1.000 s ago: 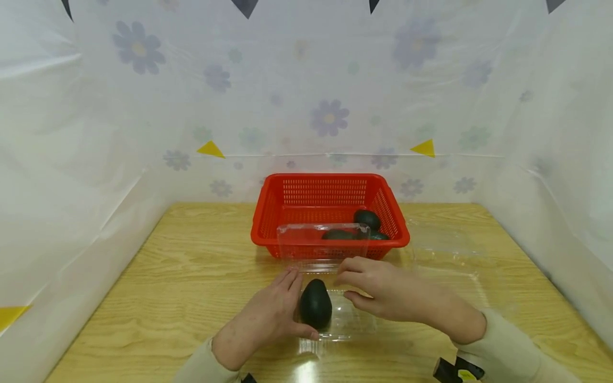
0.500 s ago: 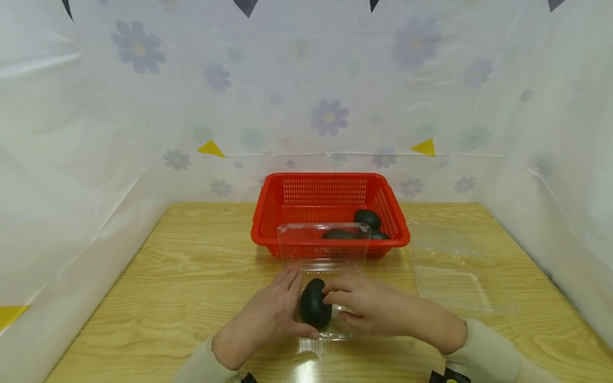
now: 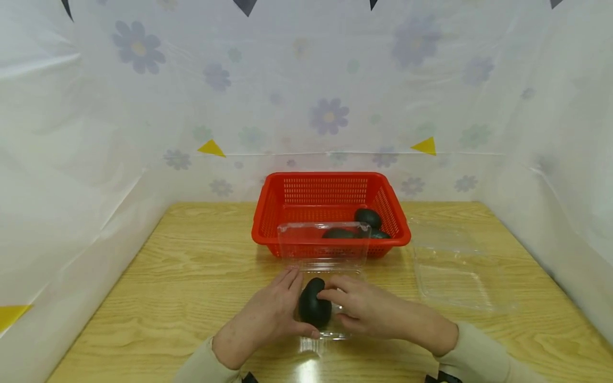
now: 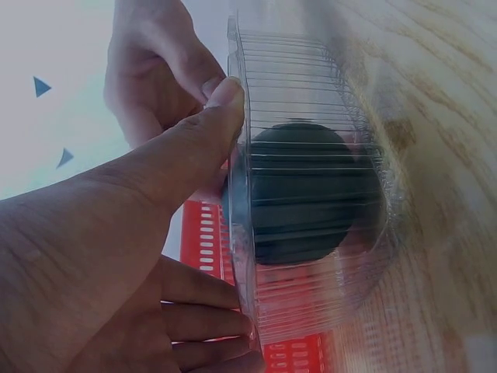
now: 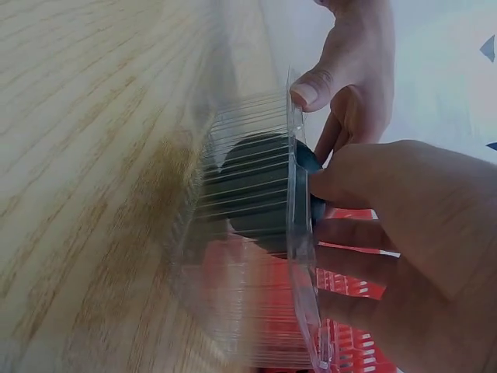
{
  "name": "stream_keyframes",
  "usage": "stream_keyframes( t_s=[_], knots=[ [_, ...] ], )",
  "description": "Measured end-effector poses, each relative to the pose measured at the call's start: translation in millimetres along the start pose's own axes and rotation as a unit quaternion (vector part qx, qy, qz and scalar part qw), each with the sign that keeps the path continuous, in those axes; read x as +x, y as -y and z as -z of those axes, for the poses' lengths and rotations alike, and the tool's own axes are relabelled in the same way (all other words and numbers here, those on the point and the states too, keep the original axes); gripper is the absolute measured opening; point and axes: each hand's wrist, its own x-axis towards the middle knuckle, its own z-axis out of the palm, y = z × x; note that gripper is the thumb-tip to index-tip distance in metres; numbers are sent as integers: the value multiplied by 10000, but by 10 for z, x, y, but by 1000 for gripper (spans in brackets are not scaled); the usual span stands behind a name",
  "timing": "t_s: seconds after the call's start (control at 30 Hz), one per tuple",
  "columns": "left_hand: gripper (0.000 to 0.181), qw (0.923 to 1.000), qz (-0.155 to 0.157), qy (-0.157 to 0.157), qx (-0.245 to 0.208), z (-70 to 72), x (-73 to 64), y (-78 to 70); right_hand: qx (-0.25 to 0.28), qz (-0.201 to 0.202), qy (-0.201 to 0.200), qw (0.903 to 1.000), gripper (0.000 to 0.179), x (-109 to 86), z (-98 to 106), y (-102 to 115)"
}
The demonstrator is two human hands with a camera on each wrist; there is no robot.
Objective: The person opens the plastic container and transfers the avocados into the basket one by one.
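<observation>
A dark green avocado lies in the left half of a clear plastic clamshell box, whose lid stands raised at the back. My left hand rests along the box's left rim, its fingers straight and its thumb on the front edge. My right hand reaches over the box from the right. Its fingertips touch the avocado's upper right side, without wrapping around it. Through the ribbed wall, the avocado also shows in the right wrist view.
Behind the box stands a red plastic basket with several avocados in its right half. A second clear clamshell box lies open on the wooden table to the right. Patterned white sheeting encloses the back and sides.
My right hand has moved left from above the box's right side to the avocado, its fingertips now over the fruit's right edge. The left hand and box have stayed in place.
</observation>
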Motion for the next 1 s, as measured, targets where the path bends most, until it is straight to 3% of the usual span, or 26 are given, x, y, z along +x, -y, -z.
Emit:
stream_keyframes(
  t_s=[0.23, 0.5, 0.73, 1.0],
  knots=[
    [116, 9998, 109, 129, -44, 9, 11, -4, 66, -21, -55, 10000, 23, 9, -7, -27],
    [118, 9999, 41, 108, 120, 9, 8, -6, 69, -188, -42, 9998, 36, 48, -11, -33],
    [119, 9998, 22, 14, 206, 2, 14, -3, 110, -142, -154, 9997, 31, 51, 6, -52],
    [118, 9997, -17, -30, 222, -2, 5, -2, 99, -692, 377, 9968, 42, 48, 25, -55]
  ],
)
